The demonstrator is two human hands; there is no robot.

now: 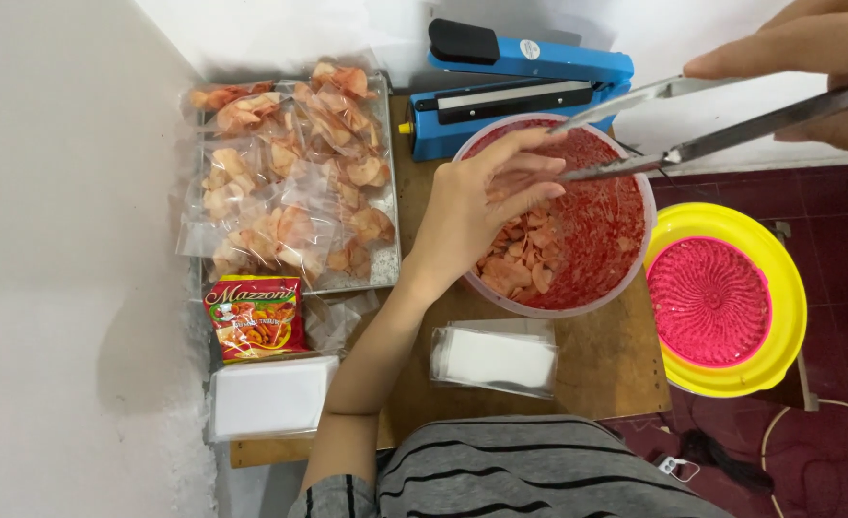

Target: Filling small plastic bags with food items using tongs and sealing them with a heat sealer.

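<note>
Left hand (476, 206) spreads loose over the tub (625, 278); right hand (807, 58) grips tongs (692, 120). Red packet (254, 317) lies below the tray (385, 278) of clear bags (285, 182).

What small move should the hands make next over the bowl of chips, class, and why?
Probably lower the tongs onto the orange chips. The right hand holds the tongs with their tips above the chips, gripping nothing I can see, while the left hand hovers over the red-smeared bowl, apparently holding a clear bag that is hard to make out.

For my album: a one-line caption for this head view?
Left hand over bowl of chips; right hand holding tongs.
</note>
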